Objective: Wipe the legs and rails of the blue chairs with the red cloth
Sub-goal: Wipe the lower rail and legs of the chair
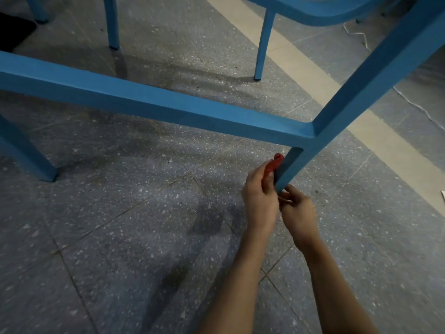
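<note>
A blue chair leg [290, 165] comes down to the floor right of centre, joined to a long blue rail [149, 104] that runs off to the left. The red cloth [273, 165] is bunched against the left side of the leg's foot. My left hand [261, 201] grips the cloth and presses it to the leg. My right hand [298, 213] curls its fingers round the bottom of the same leg from the right, where a sliver of red shows between the two hands. Most of the cloth is hidden by my left hand.
Another leg of this chair [26, 153] stands at the left. A second blue chair [313, 13] with legs [263, 49] is behind. A white cable [414, 102] lies on the speckled grey floor at the right, beside a pale stripe [313, 75].
</note>
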Motion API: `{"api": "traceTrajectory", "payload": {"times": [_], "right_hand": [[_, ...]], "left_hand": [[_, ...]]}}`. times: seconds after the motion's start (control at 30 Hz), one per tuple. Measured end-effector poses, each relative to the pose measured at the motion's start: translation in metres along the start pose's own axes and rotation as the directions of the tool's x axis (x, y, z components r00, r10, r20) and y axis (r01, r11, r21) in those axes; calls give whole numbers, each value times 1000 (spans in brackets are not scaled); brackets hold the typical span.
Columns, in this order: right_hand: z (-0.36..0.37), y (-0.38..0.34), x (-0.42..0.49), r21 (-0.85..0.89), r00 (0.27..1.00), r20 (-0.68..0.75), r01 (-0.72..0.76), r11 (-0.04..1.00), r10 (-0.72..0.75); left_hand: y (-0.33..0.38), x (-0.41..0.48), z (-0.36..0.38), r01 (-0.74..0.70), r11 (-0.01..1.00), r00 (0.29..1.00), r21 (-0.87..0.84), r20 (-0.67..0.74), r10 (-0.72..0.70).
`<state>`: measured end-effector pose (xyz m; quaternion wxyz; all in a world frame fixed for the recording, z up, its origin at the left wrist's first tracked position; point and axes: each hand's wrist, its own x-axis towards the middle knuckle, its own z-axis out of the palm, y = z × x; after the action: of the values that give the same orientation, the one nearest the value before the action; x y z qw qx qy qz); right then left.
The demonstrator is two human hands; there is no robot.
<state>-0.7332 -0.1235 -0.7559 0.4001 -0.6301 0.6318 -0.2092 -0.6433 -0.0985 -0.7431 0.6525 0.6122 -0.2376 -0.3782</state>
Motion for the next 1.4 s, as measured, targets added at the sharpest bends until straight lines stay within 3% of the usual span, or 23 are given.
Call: {"api": "traceTrajectory", "payload": {"times": [0.1,0.2,0.33,0.4,0.57,0.67,0.83,0.9,1.2,1.27,1.4], "right_hand": [[-3,-5,-5,61,1000,11,27,998,-27],[-3,-6,-5,44,1000,16,8,999,-9],[-2,-5,-3,-8,999,12,-32,999,32],[-2,-4,-2,-8,999,17,-34,999,34],[-3,-2,-1,72,999,16,-32,997,31],[-4,-4,-3,106,1000,16,-20,994,19],[-1,-2,0,55,999,13,-47,997,46],[-2,-3,-1,56,1000,13,-29,998,28],[-4,-1,-5,189,999,20,26,982,-30],[-3,-1,-4,184,1000,13,21,983,-24],[0,3,-1,145,1000,22,-16,989,13]], "left_hand": [[3,-24,11,-159,987,974,-32,-170,151],[-15,-38,14,-116,991,978,-64,-184,102],[-28,-15,0,177,984,981,-9,76,-176],[-20,-3,-7,218,975,961,42,162,-222],[7,-15,-3,-49,998,999,39,20,48],[-2,-23,1,-88,993,996,83,-10,89],[-22,-7,-6,220,961,957,167,153,-246],[-14,1,-8,248,951,946,183,166,-279],[27,-20,3,-98,995,995,19,1,98],[15,-26,3,-40,999,999,28,20,40],[-4,-17,-3,222,969,964,106,129,-235]]}}
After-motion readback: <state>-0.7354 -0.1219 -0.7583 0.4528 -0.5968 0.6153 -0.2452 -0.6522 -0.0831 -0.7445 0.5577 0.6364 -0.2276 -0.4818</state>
